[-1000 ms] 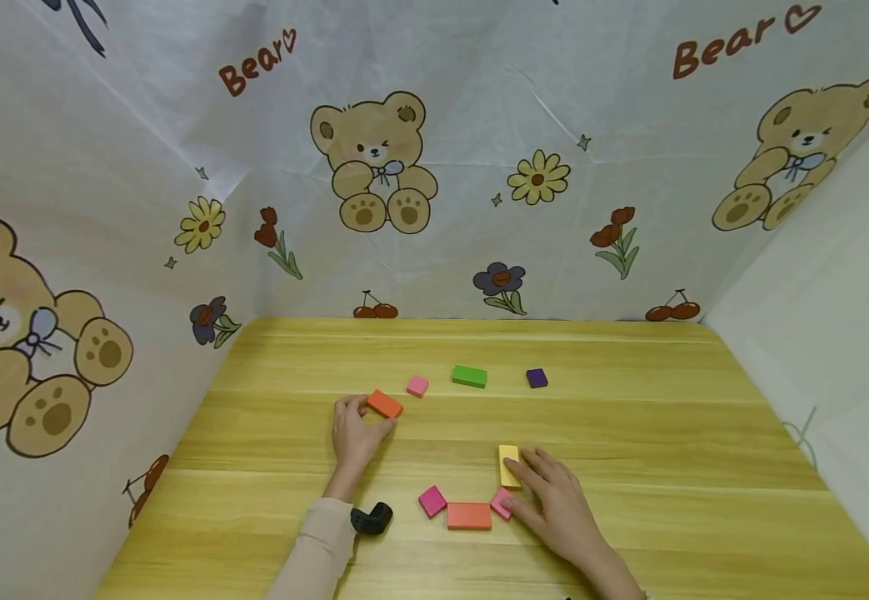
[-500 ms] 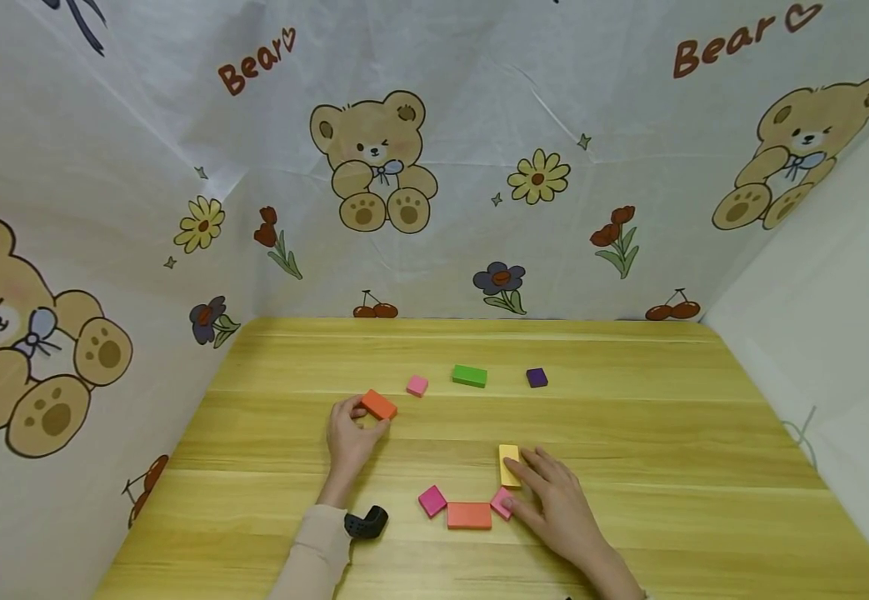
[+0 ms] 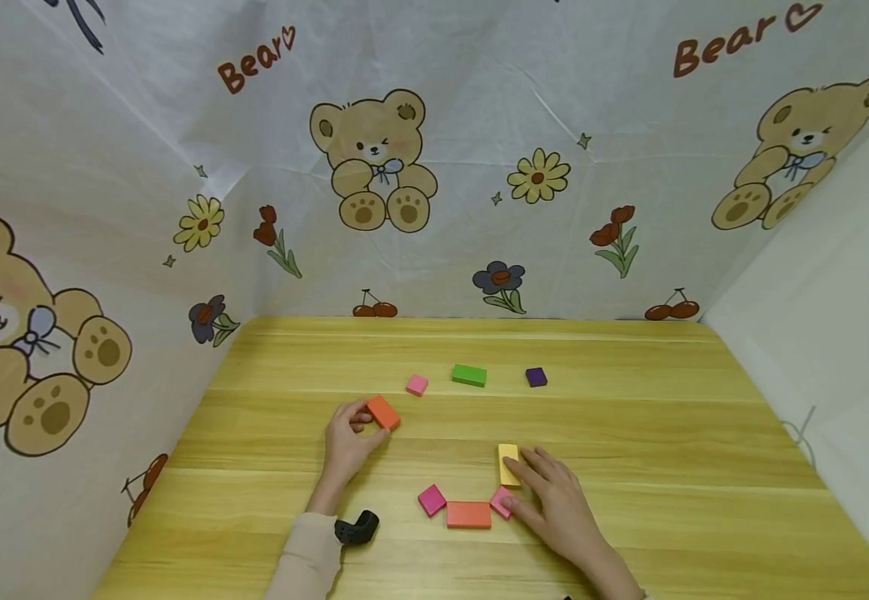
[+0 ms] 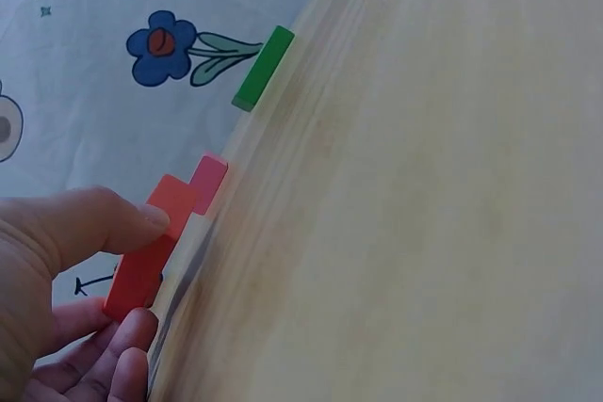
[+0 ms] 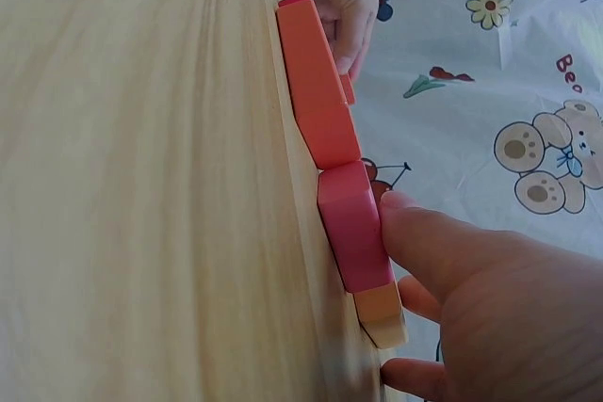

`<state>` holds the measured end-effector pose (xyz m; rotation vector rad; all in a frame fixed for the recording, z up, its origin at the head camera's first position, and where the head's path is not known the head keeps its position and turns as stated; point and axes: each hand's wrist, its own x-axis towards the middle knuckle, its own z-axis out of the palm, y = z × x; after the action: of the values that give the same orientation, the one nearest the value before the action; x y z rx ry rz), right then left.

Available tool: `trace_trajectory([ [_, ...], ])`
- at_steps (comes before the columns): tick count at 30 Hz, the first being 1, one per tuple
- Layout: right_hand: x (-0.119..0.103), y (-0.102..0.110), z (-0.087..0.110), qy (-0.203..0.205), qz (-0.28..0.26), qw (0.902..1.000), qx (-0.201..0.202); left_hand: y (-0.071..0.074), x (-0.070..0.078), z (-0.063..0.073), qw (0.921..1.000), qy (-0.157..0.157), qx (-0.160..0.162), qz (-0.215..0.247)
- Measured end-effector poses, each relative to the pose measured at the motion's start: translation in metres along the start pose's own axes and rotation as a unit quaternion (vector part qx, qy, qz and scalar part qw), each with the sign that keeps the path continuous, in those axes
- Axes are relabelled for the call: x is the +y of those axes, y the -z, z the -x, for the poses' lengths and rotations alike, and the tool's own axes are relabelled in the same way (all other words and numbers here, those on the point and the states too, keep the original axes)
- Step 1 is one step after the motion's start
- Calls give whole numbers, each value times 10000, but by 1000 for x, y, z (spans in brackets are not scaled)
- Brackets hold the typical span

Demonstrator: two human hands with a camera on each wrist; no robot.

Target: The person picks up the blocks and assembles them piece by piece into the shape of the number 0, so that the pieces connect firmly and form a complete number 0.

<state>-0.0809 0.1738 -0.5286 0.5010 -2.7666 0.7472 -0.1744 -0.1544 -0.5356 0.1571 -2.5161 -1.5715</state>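
Observation:
My left hand (image 3: 346, 446) pinches an orange rectangular block (image 3: 384, 412) between thumb and fingers. In the left wrist view, the thumb lies on one side of that orange block (image 4: 141, 265), with fingers curled at its lower end. My right hand (image 3: 554, 504) rests with fingers extended over the near group of blocks. Its index finger touches the yellow block (image 3: 508, 452) and its thumb the pink block (image 3: 501, 501). This pink block meets a corner of a red-orange block (image 3: 468, 515), and a magenta block (image 3: 432, 501) stands tilted at the other corner.
Farther back on the wooden table (image 3: 666, 417) lie a small pink block (image 3: 417, 385), a green block (image 3: 469, 376) and a dark purple block (image 3: 536, 377). A bear-print cloth (image 3: 449, 250) rises behind the table. A black band (image 3: 357, 528) is on my left wrist.
My left hand has drawn slightly back toward me with the orange block, which has turned to a steeper angle. My right hand and the near blocks stay put.

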Motion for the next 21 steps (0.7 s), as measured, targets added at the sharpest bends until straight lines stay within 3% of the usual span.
trace_trajectory([
  [11,0,0,0,-57,1,10000,-45,3,5,9,9974,-96,-666,256],
  [21,1,-1,0,-4,19,10000,-1,1,11,21,9869,-294,-1423,695],
])
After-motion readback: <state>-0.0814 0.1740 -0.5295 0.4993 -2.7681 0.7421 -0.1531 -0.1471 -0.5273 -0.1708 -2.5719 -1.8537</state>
